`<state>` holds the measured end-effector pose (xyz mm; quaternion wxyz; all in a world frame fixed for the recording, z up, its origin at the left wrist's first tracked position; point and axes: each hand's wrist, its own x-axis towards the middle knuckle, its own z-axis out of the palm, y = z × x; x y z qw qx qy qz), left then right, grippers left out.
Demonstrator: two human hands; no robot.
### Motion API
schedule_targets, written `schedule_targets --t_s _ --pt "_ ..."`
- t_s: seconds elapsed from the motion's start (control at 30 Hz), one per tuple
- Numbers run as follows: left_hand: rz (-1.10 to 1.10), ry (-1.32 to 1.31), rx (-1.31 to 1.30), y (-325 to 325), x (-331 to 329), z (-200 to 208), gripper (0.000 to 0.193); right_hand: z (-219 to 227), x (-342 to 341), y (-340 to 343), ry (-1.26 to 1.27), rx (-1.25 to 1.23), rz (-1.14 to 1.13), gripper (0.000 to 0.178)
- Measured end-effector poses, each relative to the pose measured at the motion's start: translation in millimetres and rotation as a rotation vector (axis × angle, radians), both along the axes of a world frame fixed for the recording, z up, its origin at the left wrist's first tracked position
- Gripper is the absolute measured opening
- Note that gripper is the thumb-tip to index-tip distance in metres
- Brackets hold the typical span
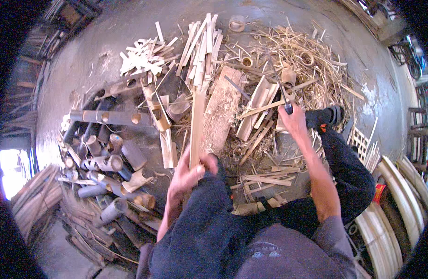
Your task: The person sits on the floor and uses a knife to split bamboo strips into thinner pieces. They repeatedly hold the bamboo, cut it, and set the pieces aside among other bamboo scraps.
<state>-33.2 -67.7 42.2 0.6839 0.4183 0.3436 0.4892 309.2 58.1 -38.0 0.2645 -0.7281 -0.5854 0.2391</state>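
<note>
So the left hand point(188, 173) is grasping the lower end of one flat, smooth bamboo slat point(197, 128), upper end overlapping a strip bundle point(202, 53), while the right hand point(295, 120) is clenching one knife point(288, 109) by its dark handle. One rough, crumb-strewn plank point(223, 104) is lying between them, curly shavings point(316, 58) are cluttering beyond, and round bamboo tubes point(134, 156), too many to count, are crowding the left.

We see a grey floor point(288, 11) with pale patches point(370, 94) at right. At far left, 1 bright opening point(15, 172) glows white.
</note>
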Motion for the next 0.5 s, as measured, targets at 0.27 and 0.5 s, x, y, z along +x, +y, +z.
schedule_targets --t_s 0.27,0.5 --pt "0.456 0.195 0.029 106.9 12.9 -82.9 0.026 41.0 -76.3 -82.8 0.511 -0.251 0.045 0.031" --pt "0.55 0.288 0.133 115.7 15.6 -78.8 0.036 32.0 -86.0 -110.9 0.575 -0.306 0.101 0.02"
